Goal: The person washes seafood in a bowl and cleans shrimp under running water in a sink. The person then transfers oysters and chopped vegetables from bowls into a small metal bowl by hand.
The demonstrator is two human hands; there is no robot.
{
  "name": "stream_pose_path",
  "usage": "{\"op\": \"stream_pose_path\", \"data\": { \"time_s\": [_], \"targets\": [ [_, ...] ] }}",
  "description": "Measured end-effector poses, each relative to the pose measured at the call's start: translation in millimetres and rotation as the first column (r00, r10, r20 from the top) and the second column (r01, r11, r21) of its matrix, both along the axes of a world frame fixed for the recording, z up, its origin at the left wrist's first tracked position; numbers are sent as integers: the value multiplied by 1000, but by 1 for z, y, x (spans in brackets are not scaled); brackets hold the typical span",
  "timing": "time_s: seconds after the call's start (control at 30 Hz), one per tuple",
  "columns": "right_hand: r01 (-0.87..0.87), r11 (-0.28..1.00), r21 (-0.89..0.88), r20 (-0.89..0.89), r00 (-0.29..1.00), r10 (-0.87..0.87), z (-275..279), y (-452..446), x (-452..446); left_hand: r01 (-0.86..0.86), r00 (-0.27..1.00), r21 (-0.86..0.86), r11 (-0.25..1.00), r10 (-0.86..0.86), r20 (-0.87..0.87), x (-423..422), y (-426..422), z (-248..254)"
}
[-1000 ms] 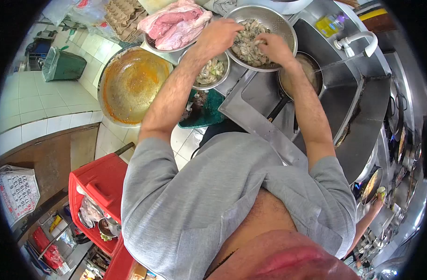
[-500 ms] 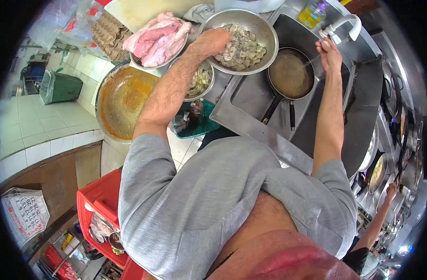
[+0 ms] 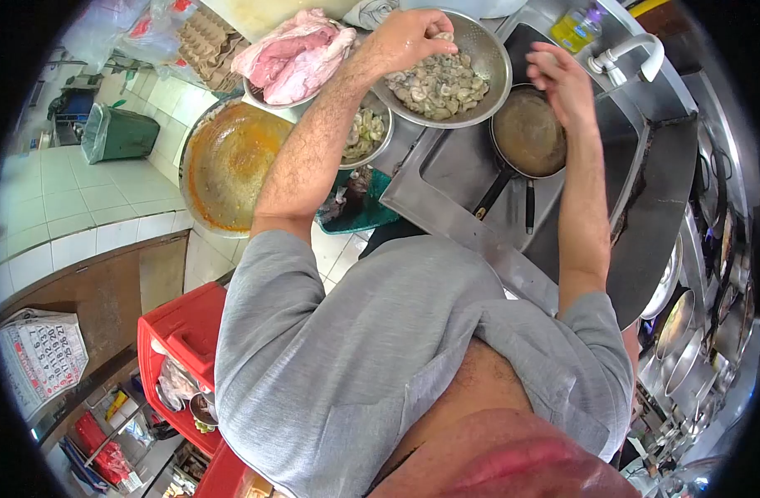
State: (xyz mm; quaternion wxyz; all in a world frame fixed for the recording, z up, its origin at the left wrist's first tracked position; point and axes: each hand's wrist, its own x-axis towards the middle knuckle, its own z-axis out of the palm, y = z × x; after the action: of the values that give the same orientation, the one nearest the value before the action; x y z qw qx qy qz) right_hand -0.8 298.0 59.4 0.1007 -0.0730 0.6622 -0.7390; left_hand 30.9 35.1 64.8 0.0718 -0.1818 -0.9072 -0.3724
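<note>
My left hand (image 3: 413,40) is over the left part of a steel colander (image 3: 498,79), its fingers pinched on a small greyish piece. Many similar shellfish-like pieces (image 3: 442,87) lie in the colander. To the right, my right hand (image 3: 562,79) is raised above the sink beside a pan of cloudy liquid (image 3: 525,137), fingers curled; whether they hold anything is too small to tell. A smaller steel bowl of pale pieces (image 3: 365,133) is partly behind my left forearm. Raw pink meat (image 3: 295,54) fills another bowl at the upper left.
A white faucet (image 3: 629,56) and a yellow bottle (image 3: 575,29) stand at the sink (image 3: 446,166). A large orange-stained basin (image 3: 234,166) is at left, egg trays (image 3: 207,48) above it. A green container (image 3: 367,199) sits below the small bowl. Several pans stand far right.
My right hand left the colander, went out near the faucet and has come back left above the sink. My left hand has lifted from among the pieces with one between its fingers.
</note>
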Motion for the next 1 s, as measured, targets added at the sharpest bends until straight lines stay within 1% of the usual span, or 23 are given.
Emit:
{"op": "stream_pose_path", "data": {
  "time_s": [0.03,0.07,0.1,0.13,0.17,0.2,0.23,0.27,0.33,0.37,0.4,0.43,0.47,0.5,0.57,0.6,0.67,0.7,0.77,0.8,0.83,0.87,1.0],
  "targets": [
    [-72,997,31,0,997,72,-2,-14,3,28,998,12,1000,-29,59,2,0,1],
    [-132,984,117,-44,989,138,-3,-28,6,25,998,11,1000,-25,60,8,0,2],
    [-189,960,205,-82,975,209,-4,-42,9,39,999,-56,998,-38,4,17,-2,3],
    [-188,937,295,-150,959,240,-7,-55,12,46,997,-125,991,-53,-54,24,-6,4],
    [-227,879,419,-149,938,313,-14,-65,7,36,998,-127,991,-43,-54,29,-13,1],
    [-107,812,574,-357,860,365,-27,-73,3,1,977,-108,994,-24,-213,37,-24,-4],
    [54,734,677,-531,726,436,-39,-79,0,-29,930,-87,996,-5,-368,45,-37,-10],
    [46,737,675,-532,722,442,-38,-84,3,-141,968,-24,990,133,-215,58,-51,-12],
    [235,728,644,-712,532,459,-28,-94,19,-390,883,213,896,430,-190,102,-61,-11],
    [227,731,644,-713,526,465,-18,-103,34,-549,777,190,814,581,-243,119,-74,-27],
    [42,771,636,-612,636,470,-6,-115,56,-688,646,174,705,704,-295,135,-84,-50],
    [-139,797,588,-489,723,487,1,-129,73,-786,568,195,587,810,-149,149,-86,-68],
    [-195,754,627,-467,681,564,-4,-143,86,-869,465,193,456,885,4,163,-86,-86],
    [-244,707,664,-444,631,636,-15,-158,98,-871,461,194,451,888,6,171,-88,-112],
    [-263,611,747,-399,557,728,-46,-188,104,-837,523,343,427,807,272,179,-91,-149],
    [-264,608,748,-399,553,731,-52,-200,107,-838,521,346,423,809,272,181,-87,-144],
    [-241,403,883,-204,576,791,-61,-220,111,-845,523,328,421,776,352,184,-78,-135],
    [-242,398,885,-201,572,795,-64,-227,114,-847,519,331,415,777,355,187,-80,-137],
    [-254,244,936,-85,511,855,-70,-238,113,-783,610,189,593,792,40,188,-84,-136],
    [-191,236,953,-117,484,867,-76,-242,115,-786,605,193,587,795,42,189,-83,-133],
    [-171,270,948,-168,452,876,-82,-242,113,-789,605,300,536,764,225,191,-81,-130],
    [-157,258,953,-160,461,873,-81,-242,114,-793,602,395,464,695,394,191,-78,-126],
    [-86,254,963,-194,431,881,-82,-244,113,-773,602,508,380,693,398,190,-74,-134]
  ]
}}
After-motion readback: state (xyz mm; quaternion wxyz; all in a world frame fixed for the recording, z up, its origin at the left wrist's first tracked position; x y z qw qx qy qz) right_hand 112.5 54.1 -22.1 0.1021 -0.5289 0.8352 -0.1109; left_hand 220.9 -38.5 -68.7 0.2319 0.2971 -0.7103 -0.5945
